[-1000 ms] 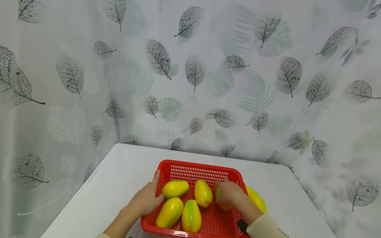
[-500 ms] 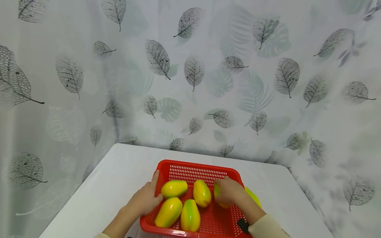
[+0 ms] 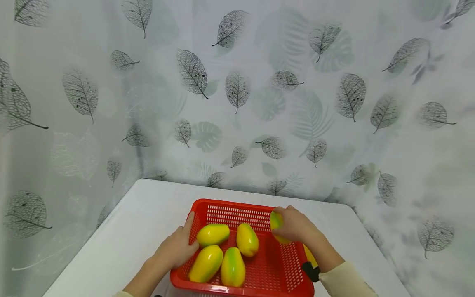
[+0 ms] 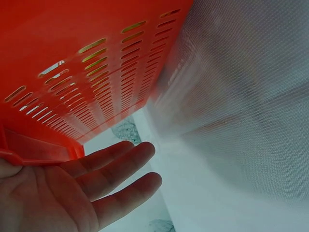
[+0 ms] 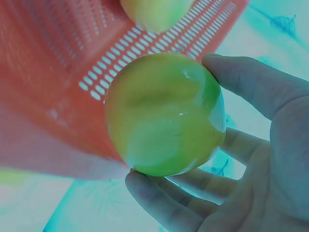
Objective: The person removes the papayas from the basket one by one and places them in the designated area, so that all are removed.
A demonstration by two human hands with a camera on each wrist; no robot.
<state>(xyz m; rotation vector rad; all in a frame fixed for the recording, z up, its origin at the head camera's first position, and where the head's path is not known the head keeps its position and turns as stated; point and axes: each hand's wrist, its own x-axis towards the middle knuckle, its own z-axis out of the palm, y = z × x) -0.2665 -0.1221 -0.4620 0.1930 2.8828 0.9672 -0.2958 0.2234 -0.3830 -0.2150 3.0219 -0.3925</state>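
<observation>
A red plastic basket (image 3: 265, 264) stands on the white table with several yellow-green papayas inside, among them an upper-left papaya (image 3: 213, 235) and a middle papaya (image 3: 247, 240). My left hand (image 3: 176, 247) holds the basket's left rim, its thumb over the inner side. In the left wrist view its other fingers (image 4: 123, 166) stretch out beneath the rim, outside the slotted wall. With thumb and fingers my right hand (image 3: 298, 226) grips another papaya (image 5: 164, 116) at the right rim. Below that forearm, outside the basket, lies a further papaya (image 3: 310, 255), partly hidden.
The white table (image 3: 156, 202) extends around the basket on both sides and behind it. A curtain with a leaf print (image 3: 237, 123) hangs behind the table and at its sides. A dark wrist strap (image 3: 311, 271) shows at the right sleeve.
My right hand has raised the gripped papaya from the basket's right part up and rightward to the rim. The left hand keeps its place on the rim; the view has shifted slightly.
</observation>
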